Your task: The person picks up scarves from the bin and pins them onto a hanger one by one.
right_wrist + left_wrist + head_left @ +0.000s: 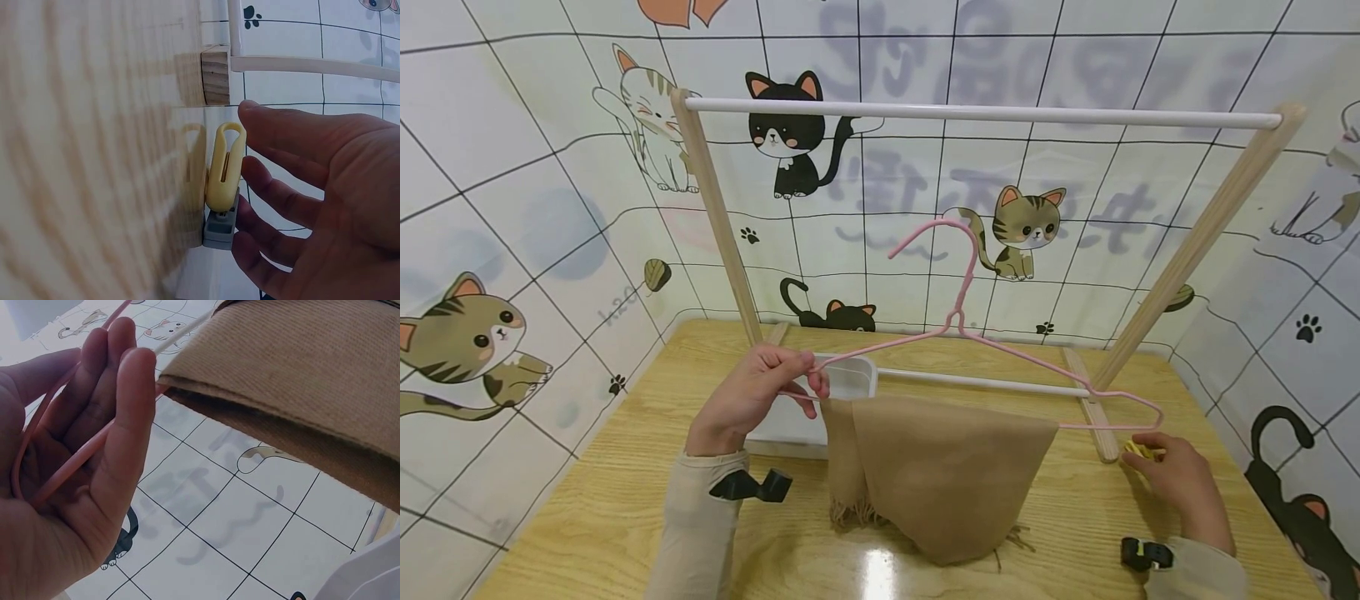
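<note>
A pink wire hanger (975, 250) stands tilted above the table, hook upward. Around its left end, the left hand (748, 396) curls its fingers and thumb. Draped over the lower bar is a brown cloth (947, 475) with fringed ends hanging down. In the left wrist view the hanger's wire passes through the palm, beside the cloth's folded edge. At the right, the right hand (1180, 479) is lowered to the tabletop by a yellow clothespin (225, 169). Its fingers are loosely bent, fingertips right at the clothespin's side. A grey clothespin (220, 228) lies against the yellow one.
Behind the hanger stands a rack with a white top rod (985, 112), slanted wooden posts (1202, 242) and a low white rod (977, 381). A white plastic bin (786, 429) sits behind the left hand. Cat-printed sheeting (910, 175) encloses the wooden table (602, 492).
</note>
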The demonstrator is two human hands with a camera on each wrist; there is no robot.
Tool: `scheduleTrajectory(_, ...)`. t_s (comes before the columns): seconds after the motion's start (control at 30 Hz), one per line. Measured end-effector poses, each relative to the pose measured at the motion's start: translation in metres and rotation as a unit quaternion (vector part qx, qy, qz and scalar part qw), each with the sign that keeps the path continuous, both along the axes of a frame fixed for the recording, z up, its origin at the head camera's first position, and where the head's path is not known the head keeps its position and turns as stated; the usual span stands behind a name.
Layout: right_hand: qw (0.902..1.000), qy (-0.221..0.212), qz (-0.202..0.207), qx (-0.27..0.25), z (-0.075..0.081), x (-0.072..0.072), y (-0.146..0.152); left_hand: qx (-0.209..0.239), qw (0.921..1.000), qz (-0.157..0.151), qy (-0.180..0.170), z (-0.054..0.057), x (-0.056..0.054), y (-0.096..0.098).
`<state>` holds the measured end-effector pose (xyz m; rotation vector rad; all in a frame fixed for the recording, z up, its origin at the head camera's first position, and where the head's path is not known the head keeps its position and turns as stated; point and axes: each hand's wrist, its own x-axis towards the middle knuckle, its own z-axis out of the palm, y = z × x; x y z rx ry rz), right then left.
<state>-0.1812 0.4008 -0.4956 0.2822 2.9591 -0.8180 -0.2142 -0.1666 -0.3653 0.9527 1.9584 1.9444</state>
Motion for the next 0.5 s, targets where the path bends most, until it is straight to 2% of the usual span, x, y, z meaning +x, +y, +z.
scheduleTrajectory(0.5,0.9999,0.008,-0.014,0.006,-0.0041,-0.0005,0.0036,0.011,0.9999,-0.012,0.004,-0.0006,-0.0001,-0.0007)
